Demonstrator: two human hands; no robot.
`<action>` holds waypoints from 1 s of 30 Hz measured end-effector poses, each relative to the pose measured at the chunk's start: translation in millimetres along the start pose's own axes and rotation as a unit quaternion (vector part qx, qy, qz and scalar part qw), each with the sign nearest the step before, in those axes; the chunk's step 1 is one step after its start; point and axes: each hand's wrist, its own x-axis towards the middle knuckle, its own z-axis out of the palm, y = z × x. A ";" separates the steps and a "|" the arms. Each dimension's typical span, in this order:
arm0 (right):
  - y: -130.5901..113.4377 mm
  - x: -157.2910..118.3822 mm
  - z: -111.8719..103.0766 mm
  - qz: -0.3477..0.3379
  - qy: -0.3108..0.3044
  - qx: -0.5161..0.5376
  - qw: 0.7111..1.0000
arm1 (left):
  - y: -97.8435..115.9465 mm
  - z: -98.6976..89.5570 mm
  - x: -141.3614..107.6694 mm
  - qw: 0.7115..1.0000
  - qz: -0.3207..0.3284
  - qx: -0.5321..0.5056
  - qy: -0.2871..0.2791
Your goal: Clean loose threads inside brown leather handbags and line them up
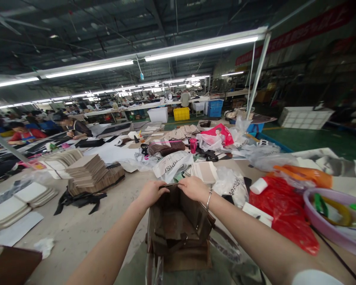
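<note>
A brown handbag point(180, 221) stands on the table in front of me, its mouth toward me so that I look down into the lining. My left hand point(152, 192) pinches the bag's far top edge, thumb and fingers pressed together. Close beside it, my right hand point(194, 188) grips the same edge, with a silver bangle on the wrist. Handles wrapped in clear plastic point(225, 245) hang at the bag's sides. Just beyond the hands lie beige panels point(204, 172) and a printed white plastic bag point(172, 164).
On the left are stacks of brown card pieces point(87, 170), black straps point(80, 201) and white panels point(10, 208). At right lie a red plastic bag point(280, 209) and a purple basin point(314, 229). Two people work farther left, one in a red top point(23, 134).
</note>
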 end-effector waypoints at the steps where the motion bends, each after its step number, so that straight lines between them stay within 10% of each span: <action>1: 1.1 -0.6 0.1 -0.004 -0.002 0.004 1.000 | -1.6 0.6 0.0 1.000 0.000 -0.014 0.000; 12: 12.5 2.6 -2.5 -0.092 0.039 0.018 0.995 | -1.9 9.0 -1.4 0.989 -0.005 -0.123 0.088; 30: 6.8 5.9 6.8 -0.083 0.014 -0.002 0.996 | 9.4 4.5 -10.5 0.981 0.076 0.055 0.167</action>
